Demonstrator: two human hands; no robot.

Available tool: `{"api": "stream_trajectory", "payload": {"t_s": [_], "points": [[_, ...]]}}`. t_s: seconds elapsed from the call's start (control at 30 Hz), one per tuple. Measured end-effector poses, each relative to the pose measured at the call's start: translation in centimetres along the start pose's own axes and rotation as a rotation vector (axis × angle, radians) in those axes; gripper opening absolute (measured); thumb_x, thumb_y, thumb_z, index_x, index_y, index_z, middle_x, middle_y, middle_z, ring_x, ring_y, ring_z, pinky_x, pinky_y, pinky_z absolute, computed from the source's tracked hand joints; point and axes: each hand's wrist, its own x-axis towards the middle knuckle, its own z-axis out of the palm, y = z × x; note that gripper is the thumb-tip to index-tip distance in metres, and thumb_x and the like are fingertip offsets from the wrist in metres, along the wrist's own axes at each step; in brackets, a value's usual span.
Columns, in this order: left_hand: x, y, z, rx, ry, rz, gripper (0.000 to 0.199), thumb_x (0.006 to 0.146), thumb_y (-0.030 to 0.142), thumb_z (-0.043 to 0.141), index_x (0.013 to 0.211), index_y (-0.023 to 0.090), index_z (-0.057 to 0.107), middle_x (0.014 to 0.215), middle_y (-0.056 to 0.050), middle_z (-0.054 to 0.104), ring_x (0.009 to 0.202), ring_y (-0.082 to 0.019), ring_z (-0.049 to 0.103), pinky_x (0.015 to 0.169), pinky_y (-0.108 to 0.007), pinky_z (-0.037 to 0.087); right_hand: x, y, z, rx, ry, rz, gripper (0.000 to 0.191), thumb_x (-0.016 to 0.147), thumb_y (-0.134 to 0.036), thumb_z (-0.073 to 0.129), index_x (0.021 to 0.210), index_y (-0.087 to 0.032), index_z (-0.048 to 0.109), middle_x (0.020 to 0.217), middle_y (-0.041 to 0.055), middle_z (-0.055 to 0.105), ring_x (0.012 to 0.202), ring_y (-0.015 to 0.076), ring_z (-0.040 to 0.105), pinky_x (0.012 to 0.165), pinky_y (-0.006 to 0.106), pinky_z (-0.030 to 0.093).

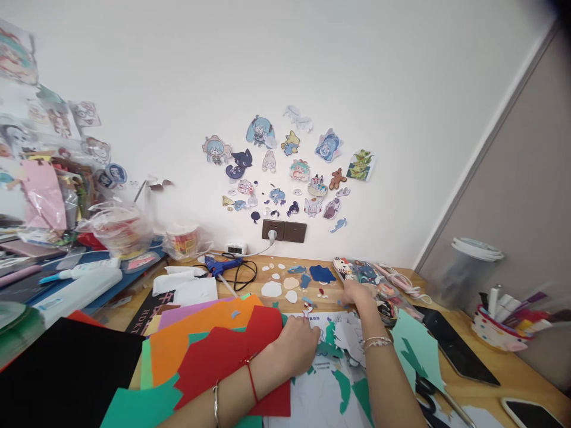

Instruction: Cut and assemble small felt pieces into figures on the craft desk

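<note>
My left hand point(298, 346) is closed, its fingers curled down over the white printed sheet point(307, 392) beside the red paper point(241, 362). Whatever it holds, if anything, is hidden. Small paper scraps point(307, 308) lie just beyond its knuckles. My right hand point(358, 293) reaches farther forward, fingers pointing down to the wooden desk beside a pile of packaged stickers point(368, 273); its fingertips are mostly hidden. Between my arms lie green paper offcuts point(342, 389) and white cut-out scraps point(350, 337). Paper shapes, including a dark blue one point(322, 273) and a white one point(271, 289), are spread ahead.
Left are orange paper point(196, 339), black paper point(66, 368) and a blue glue gun point(218, 266) with its cord. At right are scissors point(426, 395), a black tablet point(459, 345), a phone point(530, 413) and a pen holder point(499, 330). Stickers cover part of the wall behind.
</note>
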Motion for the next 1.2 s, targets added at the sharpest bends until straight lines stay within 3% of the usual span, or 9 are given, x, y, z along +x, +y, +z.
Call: {"api": "stream_trajectory", "payload": {"t_s": [0.1,0.4,0.63,0.9,1.03,1.2], "points": [[0.0,0.0,0.0,0.002,-0.001,-0.004,0.024,0.085,0.031,0.050,0.100,0.013,0.053,0.093,-0.006,0.057,0.083,-0.018,0.056,0.070,-0.035,0.048,-0.3,0.1,-0.1,-0.042,-0.068,-0.002,0.026,0.084,-0.027,0.053,0.107,-0.014,0.053,0.109,0.0072,0.055,0.094,0.0193,0.056,0.079,0.040,0.047],[-0.1,0.1,-0.2,-0.001,0.004,-0.001,0.024,0.085,0.031,0.049,0.100,0.013,0.053,0.093,-0.006,0.057,0.083,-0.018,0.056,0.070,-0.035,0.048,-0.7,0.0,-0.5,-0.003,-0.094,-0.085,0.024,0.085,-0.029,0.051,0.103,-0.013,0.055,0.104,0.0064,0.057,0.090,0.0177,0.057,0.077,0.038,0.048],[-0.1,0.0,0.0,0.006,0.004,-0.001,0.024,0.085,0.031,0.050,0.100,0.013,0.053,0.093,-0.006,0.057,0.083,-0.018,0.056,0.070,-0.035,0.048,-0.5,0.2,-1.1,0.075,0.112,-0.057,0.031,0.086,-0.037,0.048,0.106,-0.015,0.053,0.105,0.0070,0.056,0.090,0.0182,0.056,0.077,0.039,0.046],[0.0,0.1,0.1,0.016,0.001,-0.007,0.024,0.085,0.030,0.050,0.101,0.013,0.053,0.094,-0.006,0.057,0.083,-0.018,0.056,0.070,-0.035,0.048,-0.6,-0.2,0.5,0.111,0.308,-0.117,0.023,0.086,-0.031,0.048,0.102,-0.016,0.054,0.101,0.0054,0.057,0.091,0.0177,0.055,0.079,0.038,0.045],[0.0,0.0,0.1,0.017,0.002,-0.004,0.024,0.085,0.030,0.050,0.101,0.013,0.053,0.094,-0.006,0.057,0.084,-0.018,0.056,0.070,-0.035,0.049,-0.3,-0.8,1.1,0.119,0.306,-0.197,0.023,0.087,-0.031,0.048,0.101,-0.015,0.055,0.100,0.0052,0.058,0.089,0.0172,0.056,0.078,0.038,0.046],[0.0,0.1,-0.1,0.015,-0.006,-0.005,0.024,0.085,0.030,0.050,0.102,0.013,0.053,0.094,-0.006,0.057,0.084,-0.018,0.056,0.071,-0.036,0.049,-0.1,-1.4,1.2,0.119,0.216,-0.295,0.023,0.086,-0.032,0.049,0.099,-0.014,0.056,0.099,0.0050,0.058,0.086,0.0163,0.057,0.076,0.037,0.047]]}}
